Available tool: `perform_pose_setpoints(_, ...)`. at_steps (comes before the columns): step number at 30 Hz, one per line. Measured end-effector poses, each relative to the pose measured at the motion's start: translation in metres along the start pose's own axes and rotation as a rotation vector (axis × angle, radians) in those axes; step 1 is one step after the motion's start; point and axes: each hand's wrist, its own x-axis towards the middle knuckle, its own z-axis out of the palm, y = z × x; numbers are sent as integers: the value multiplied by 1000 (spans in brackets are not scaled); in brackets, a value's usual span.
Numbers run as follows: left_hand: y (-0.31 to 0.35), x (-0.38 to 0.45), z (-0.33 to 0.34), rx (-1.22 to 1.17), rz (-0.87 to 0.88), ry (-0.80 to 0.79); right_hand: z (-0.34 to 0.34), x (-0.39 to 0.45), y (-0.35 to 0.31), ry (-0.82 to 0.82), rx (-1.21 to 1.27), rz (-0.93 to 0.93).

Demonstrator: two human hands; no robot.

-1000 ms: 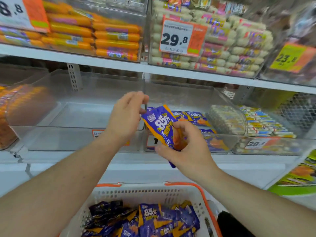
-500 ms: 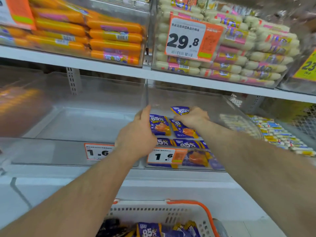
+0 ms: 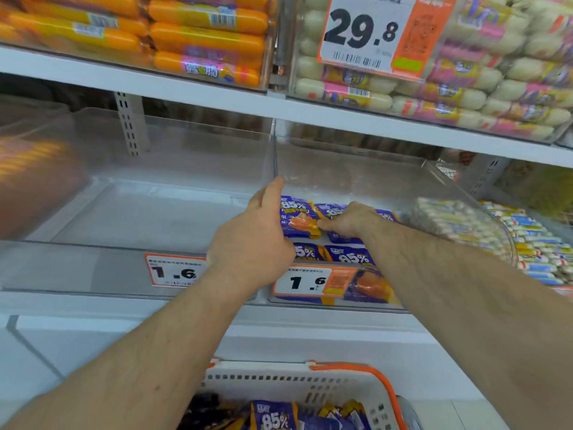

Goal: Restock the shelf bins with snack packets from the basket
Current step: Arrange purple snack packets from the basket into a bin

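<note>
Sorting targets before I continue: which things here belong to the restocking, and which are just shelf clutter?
Job: purple snack packets, clear bin, basket, left hand, right hand.
Not the job: orange sausages, white sausages, price tag.

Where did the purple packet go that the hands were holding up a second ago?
The right hand carried it forward into the clear bin and now presses it among the packets there. The left hand followed to the bin's edge. The basket stayed below.
</note>
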Motion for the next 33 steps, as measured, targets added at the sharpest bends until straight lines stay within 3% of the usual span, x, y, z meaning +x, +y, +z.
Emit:
perform_pose_setpoints(12, 2, -1, -2, -13, 3, -16, 6, 6, 5, 5, 38, -9)
perform_pose_setpoints(22, 0, 0, -3, -9, 16, -25, 1, 3, 5, 96, -96, 30)
perform_pose_setpoints(26, 0, 0, -1, -5, 25, -26, 3, 5, 7, 136, -32, 44)
perform_pose_setpoints(33, 5, -1, -5, -56, 19, -25, -27, -54, -10, 339, 132, -174)
